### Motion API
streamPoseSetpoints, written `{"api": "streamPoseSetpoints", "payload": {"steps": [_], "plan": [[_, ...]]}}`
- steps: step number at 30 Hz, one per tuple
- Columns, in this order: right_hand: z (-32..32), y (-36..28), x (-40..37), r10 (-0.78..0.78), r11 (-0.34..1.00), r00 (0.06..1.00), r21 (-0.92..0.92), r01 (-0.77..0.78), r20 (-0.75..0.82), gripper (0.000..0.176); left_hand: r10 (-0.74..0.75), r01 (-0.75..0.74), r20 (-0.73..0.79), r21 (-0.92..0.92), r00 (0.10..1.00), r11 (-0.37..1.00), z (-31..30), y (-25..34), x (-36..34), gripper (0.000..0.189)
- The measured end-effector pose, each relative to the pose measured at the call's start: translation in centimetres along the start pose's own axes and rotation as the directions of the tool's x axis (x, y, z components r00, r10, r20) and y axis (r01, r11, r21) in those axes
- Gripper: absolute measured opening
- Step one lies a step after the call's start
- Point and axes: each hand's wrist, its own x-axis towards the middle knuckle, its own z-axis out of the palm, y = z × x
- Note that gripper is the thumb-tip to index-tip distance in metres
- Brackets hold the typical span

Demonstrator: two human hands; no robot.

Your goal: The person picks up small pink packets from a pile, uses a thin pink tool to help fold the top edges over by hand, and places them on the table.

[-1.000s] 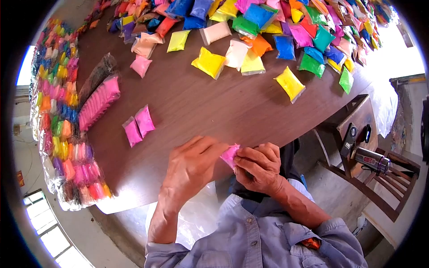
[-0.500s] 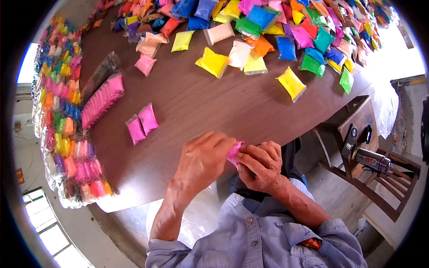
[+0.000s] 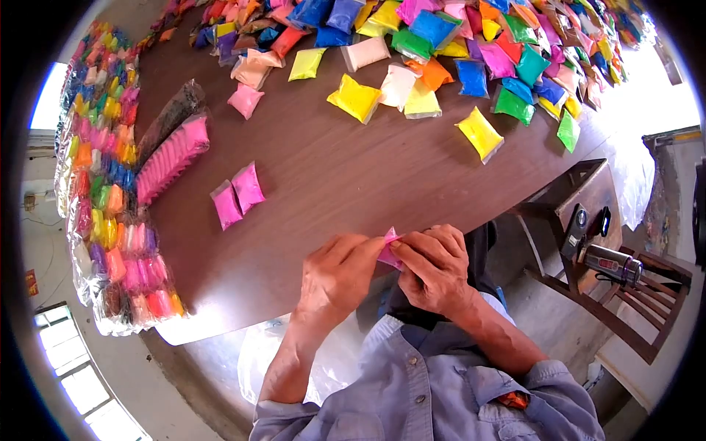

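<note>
Pink packet (image 3: 387, 245) sits between left hand (image 3: 337, 278) and right hand (image 3: 435, 269), both clamped on it, equally near; corner points away, over table (image 3: 323, 176) edge.

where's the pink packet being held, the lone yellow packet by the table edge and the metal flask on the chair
pink packet (image 3: 387, 248): head view, its exposed upper part
yellow packet (image 3: 479, 133): head view, middle of its face
metal flask (image 3: 612, 263): head view, middle of its body

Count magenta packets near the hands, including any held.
3: two packets side by side on table, one packet pinched between left hand and right hand; pile may hide more.
</note>
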Motion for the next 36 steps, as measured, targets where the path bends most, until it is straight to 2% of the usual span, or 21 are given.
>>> {"api": "streamPoseSetpoints", "payload": {"steps": [11, 13, 16, 19, 23, 26, 29, 31, 36], "plan": [[-0.2, 0.0, -0.2, 0.011, 1.000, 0.999, -0.021, -0.010, 0.038, 0.043, -0.053, 0.053, 0.007, -0.061, 0.999, 0.997, 0.9, -0.8, 1.6, 0.015], [0.1, 0.2, -0.4, 0.012, 1.000, 1.000, 0.003, -0.012, 0.007, 0.032, -0.120, 0.110, -0.061, -0.143, 0.991, 0.984, 0.2, -0.5, 1.1, 0.015], [0.1, 0.3, -0.4, 0.000, 1.000, 1.000, -0.005, 0.000, 0.020, 0.032, -0.101, 0.099, -0.004, -0.153, 0.995, 0.983, -0.6, -0.1, 0.5, 0.015], [0.3, 0.5, -0.5, -0.013, 1.000, 1.000, -0.002, 0.013, 0.004, 0.035, -0.054, 0.054, 0.000, -0.084, 0.999, 0.995, 0.2, -0.6, 0.4, 0.020], [0.1, 0.3, -0.4, -0.009, 1.000, 1.000, 0.010, 0.009, -0.007, 0.038, -0.030, 0.030, 0.039, -0.011, 0.999, 0.999, 0.7, -0.3, 1.6, 0.016], [0.1, 0.2, -0.3, 0.000, 1.000, 1.000, 0.009, 0.000, -0.010, 0.042, -0.002, 0.003, 0.051, -0.006, 0.999, 1.000, 0.9, -0.6, 1.9, 0.015], [0.0, 0.3, -0.3, 0.000, 1.000, 1.000, 0.012, 0.000, -0.010, 0.042, -0.040, 0.042, 0.027, -0.061, 0.999, 0.997, 0.7, -0.7, 2.1, 0.016], [-0.1, 0.3, -0.4, -0.026, 1.000, 1.000, 0.003, 0.026, -0.006, 0.047, -0.092, 0.086, -0.056, -0.107, 0.994, 0.991, 0.0, -0.3, 1.6, 0.018], [0.3, 0.4, -0.5, -0.010, 1.000, 1.000, 0.026, 0.010, 0.001, 0.045, -0.044, 0.044, 0.045, -0.009, 0.998, 0.999, -0.3, 0.4, 1.1, 0.018]]}}
